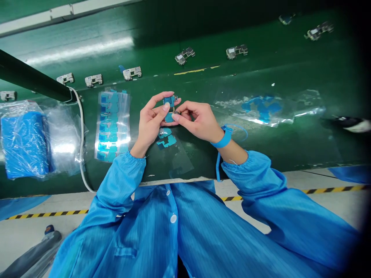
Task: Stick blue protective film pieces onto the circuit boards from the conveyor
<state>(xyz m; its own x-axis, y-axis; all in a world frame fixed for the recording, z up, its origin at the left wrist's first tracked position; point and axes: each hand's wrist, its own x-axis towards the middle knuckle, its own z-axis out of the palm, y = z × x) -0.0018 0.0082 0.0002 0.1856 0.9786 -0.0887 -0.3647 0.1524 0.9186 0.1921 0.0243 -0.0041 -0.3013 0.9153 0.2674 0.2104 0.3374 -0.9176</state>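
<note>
Between my two hands, above the green bench, is a small blue circuit board [169, 101]. My left hand [154, 112] grips its left side, thumb on the face and fingers behind. From the right, my right hand [194, 119] pinches the lower right edge of the board with thumb and forefinger. Fingers cover part of the board. Just below my hands lies a clear plastic sheet [182, 156] with cut blue film pieces [167, 141] on it. A blue wrist strap [223, 138] with a coiled cord circles my right wrist.
Several boards, one a metal-covered board [132, 73], lie along the bench's far side. A sheet of blue film stickers [109, 125] is left of my hands. Further left are a white cable [82, 146], a dark post [34, 75] and a wrapped blue stack [24, 144]. Blue scraps [262, 108] lie right.
</note>
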